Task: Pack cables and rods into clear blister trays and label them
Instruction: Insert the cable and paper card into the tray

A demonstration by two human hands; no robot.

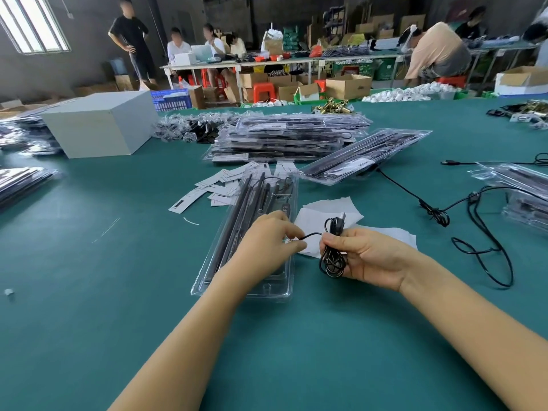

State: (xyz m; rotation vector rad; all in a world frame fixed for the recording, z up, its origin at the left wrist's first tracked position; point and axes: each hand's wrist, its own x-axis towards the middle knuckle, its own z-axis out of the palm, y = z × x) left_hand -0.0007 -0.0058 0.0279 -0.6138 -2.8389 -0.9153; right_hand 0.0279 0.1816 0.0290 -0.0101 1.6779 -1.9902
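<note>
Cable [332,256] — light, limp, springy coil, just right of the tray [275,292]. Right hand [370,256] grips the bundle's middle; left hand [267,241] pinches the loose tail — best holds.

Workshop, dim grey walls. Barred window [35,23] upper left, daylight in. Long white table [267,63] at back; red stools [263,90], cardboard boxes [348,86] beneath.

**Busy floor behind the bench**

Over on the left of the green table [89,262], a grey box [98,126] sits. Behind it, a blue crate [170,99], then red stools [262,90] and cardboard cartons [348,86] on the floor. 3 people sit at a laptop [201,52]; 1 stands beside them.
</note>
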